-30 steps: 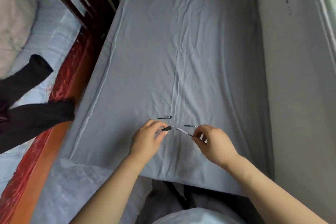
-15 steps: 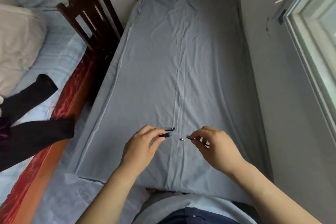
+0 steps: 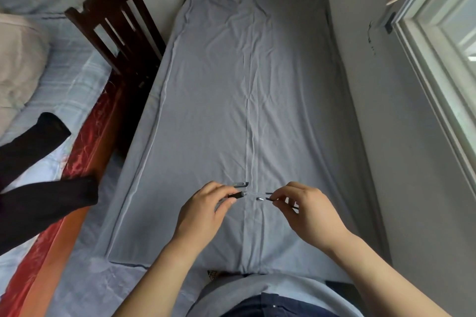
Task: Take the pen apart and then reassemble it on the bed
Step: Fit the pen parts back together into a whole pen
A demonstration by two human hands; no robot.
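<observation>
The pen is in pieces over the grey bed sheet (image 3: 257,85). My left hand (image 3: 203,211) pinches the pen barrel (image 3: 238,195), whose dark end points right. My right hand (image 3: 309,208) holds the thin refill (image 3: 265,198), with its metal tip pointing left at the barrel and a small gap between the two. The pen cap (image 3: 241,184) lies on the sheet just beyond my left fingers. Another small dark part (image 3: 269,193) seems to lie by my right fingertips; it is too small to identify.
A dark wooden chair (image 3: 118,31) stands left of the bed. Black cloth (image 3: 38,188) lies on a second bed with a red wooden frame (image 3: 77,162) at far left. A wall (image 3: 373,110) and window frame (image 3: 438,72) run along the right.
The view has tilted up, showing more of the bed. My right hand has turned the refill from slanted to nearly level, in line with the barrel in my left hand.
</observation>
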